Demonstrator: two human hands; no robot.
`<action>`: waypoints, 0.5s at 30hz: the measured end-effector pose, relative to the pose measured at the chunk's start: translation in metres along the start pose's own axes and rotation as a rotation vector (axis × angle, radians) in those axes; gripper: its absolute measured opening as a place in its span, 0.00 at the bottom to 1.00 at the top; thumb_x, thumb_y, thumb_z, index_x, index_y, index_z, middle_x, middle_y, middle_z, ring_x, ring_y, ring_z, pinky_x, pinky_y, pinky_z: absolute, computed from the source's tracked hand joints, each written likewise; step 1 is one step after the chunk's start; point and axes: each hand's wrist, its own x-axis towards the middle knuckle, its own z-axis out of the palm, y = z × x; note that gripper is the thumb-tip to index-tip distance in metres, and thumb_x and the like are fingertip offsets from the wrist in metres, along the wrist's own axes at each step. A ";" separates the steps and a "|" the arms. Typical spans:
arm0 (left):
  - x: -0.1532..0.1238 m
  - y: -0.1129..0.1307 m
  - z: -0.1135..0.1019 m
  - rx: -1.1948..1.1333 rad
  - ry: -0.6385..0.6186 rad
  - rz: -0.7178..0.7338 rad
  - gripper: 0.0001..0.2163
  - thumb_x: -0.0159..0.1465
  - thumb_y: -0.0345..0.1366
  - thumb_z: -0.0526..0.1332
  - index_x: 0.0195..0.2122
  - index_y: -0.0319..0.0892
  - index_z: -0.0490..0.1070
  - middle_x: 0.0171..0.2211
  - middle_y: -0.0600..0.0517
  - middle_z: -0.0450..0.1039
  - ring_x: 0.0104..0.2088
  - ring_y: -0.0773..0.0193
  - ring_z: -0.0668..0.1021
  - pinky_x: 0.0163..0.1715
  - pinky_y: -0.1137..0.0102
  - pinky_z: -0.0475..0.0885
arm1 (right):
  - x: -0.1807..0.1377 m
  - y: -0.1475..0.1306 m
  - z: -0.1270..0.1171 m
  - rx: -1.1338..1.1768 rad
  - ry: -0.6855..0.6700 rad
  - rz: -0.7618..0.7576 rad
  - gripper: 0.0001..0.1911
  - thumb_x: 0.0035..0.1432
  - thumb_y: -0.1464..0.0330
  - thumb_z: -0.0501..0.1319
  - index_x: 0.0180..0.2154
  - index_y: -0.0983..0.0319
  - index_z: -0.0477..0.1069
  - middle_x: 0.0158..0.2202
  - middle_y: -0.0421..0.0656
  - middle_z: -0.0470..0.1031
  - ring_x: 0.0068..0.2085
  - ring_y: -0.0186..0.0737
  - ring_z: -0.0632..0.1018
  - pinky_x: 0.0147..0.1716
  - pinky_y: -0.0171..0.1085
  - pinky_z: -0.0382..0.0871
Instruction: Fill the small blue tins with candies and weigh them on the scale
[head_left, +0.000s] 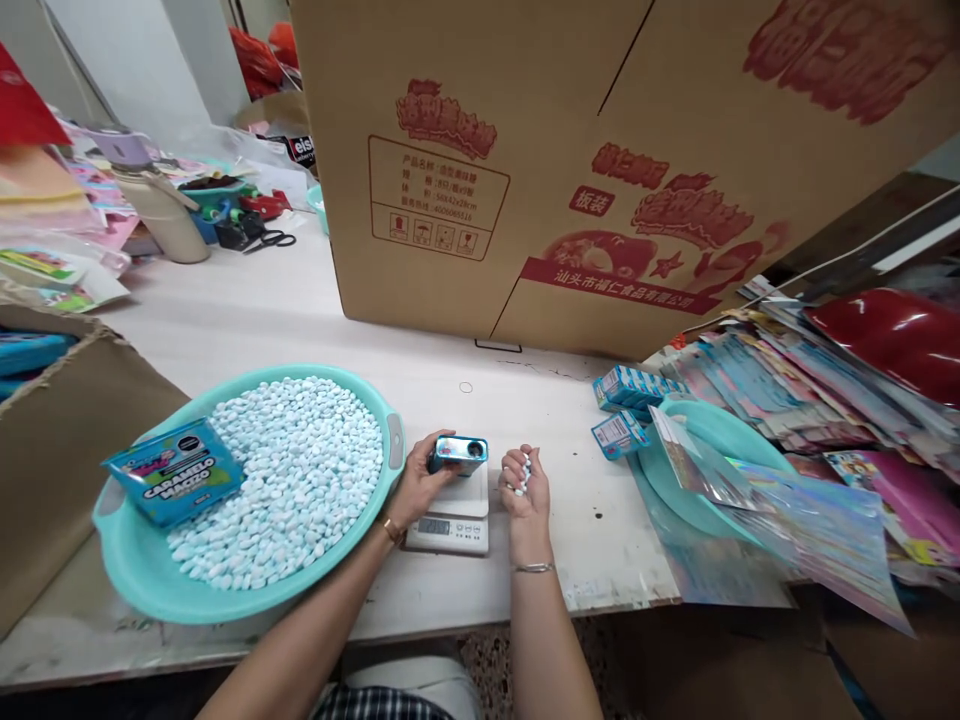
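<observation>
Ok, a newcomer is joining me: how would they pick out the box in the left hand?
Start at the wide turquoise basin of pale pieces. Just to its right, the left hand holds a small blue box at the white scale. Unlike the blue boxes farther right, it is hand-held and shows a round dark spot on top.

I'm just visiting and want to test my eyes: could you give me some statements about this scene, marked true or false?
1. The left hand holds a small blue box. True.
2. The right hand is spread flat. False: it is curled around a few pale candies.
3. A blue bag lies in the large basin. True.
4. The scissors lie in that basin too. False: they lie on the table, beyond it.
5. The scale stands between the two wrists. True.
</observation>
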 end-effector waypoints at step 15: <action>0.002 0.004 -0.006 0.163 0.019 0.099 0.52 0.49 0.40 0.75 0.68 0.48 0.42 0.66 0.41 0.53 0.67 0.53 0.57 0.67 0.53 0.50 | -0.004 -0.019 0.087 0.226 0.116 -0.007 0.10 0.67 0.65 0.57 0.32 0.61 0.64 0.22 0.33 0.59 0.17 0.24 0.60 0.11 0.23 0.51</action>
